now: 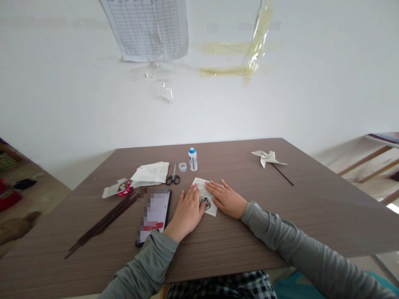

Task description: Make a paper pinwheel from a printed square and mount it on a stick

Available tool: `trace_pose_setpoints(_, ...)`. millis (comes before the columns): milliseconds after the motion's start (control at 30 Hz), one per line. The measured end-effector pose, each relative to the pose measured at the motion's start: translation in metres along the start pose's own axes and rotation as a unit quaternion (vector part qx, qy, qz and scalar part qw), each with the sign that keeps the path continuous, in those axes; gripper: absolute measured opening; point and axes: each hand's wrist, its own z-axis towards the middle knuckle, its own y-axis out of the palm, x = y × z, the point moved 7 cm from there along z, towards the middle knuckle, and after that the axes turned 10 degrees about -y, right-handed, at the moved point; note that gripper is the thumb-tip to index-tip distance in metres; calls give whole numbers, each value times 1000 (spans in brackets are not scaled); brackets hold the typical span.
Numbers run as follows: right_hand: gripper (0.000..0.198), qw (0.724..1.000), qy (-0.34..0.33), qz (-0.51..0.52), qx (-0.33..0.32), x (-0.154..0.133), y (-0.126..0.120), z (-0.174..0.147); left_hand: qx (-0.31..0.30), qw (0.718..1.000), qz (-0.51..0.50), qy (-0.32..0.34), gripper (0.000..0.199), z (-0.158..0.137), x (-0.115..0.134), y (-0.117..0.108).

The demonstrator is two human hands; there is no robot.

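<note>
A small piece of printed paper [213,209], with a dark round picture on it, lies on the table in front of me. My left hand [188,211] rests flat on its left side, fingers stretched out and thumb over the picture. From the right, my right hand [229,200] lies flat across the paper's upper right part, fingers extended. Parts of the sheet are hidden under both hands. Just beyond the paper stand a white bottle with a blue cap [193,160] and a small clear plastic cup [182,167]. Dark-handled scissors [173,177] lie nearby.
A paper pinwheel [268,158] on a dark stick lies at the right. Leftward are a paper stack [151,173], an opened red-and-white box [124,188] with small items, a bundle of dark sticks [102,223] and a phone [156,214]. A wall rises behind the table [280,232].
</note>
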Motion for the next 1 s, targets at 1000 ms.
trace_pose_setpoints(1000,10,996,35,40,70,48,-19,-16,51,998,42,-9,41,0,-12,-26)
